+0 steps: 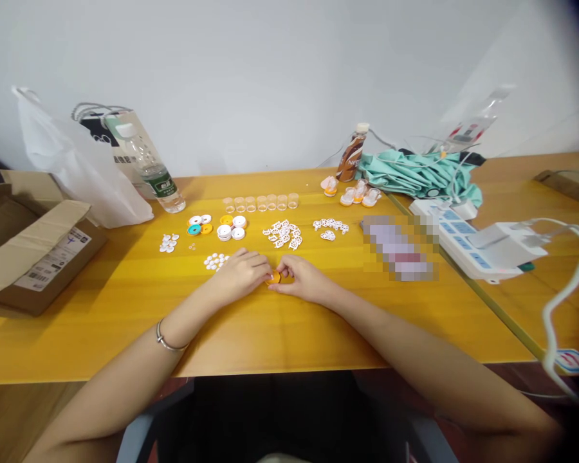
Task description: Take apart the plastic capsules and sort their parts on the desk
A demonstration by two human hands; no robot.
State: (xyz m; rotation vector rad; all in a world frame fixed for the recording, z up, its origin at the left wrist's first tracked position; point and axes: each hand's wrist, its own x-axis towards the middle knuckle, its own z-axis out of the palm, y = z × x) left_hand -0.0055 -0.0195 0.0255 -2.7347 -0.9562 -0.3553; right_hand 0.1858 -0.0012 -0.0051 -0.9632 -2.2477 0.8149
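Observation:
A small orange round plastic part point(274, 278) is on or just above the table, between my two hands. My left hand point(241, 276) has its fingers closed on the part's left side, partly covering it. From the right, my right hand point(303, 278) grips the part's edge with thumb and curled fingers. Small white discs point(214, 261) lie beside my left hand, some hidden behind it. Beyond the hands are a pile of white lattice pieces point(284, 234) and a smaller group of them point(330, 225). Round white, orange and teal caps point(224, 230) sit in clusters behind the left hand.
Clear cups point(260, 204) stand in a row behind. Assembled orange-and-white pieces point(361, 194) are near a brown drink bottle point(352, 154). An open cardboard box point(43, 251) and a water bottle point(157, 177) stand left; a power strip point(463, 241) with cables lies right.

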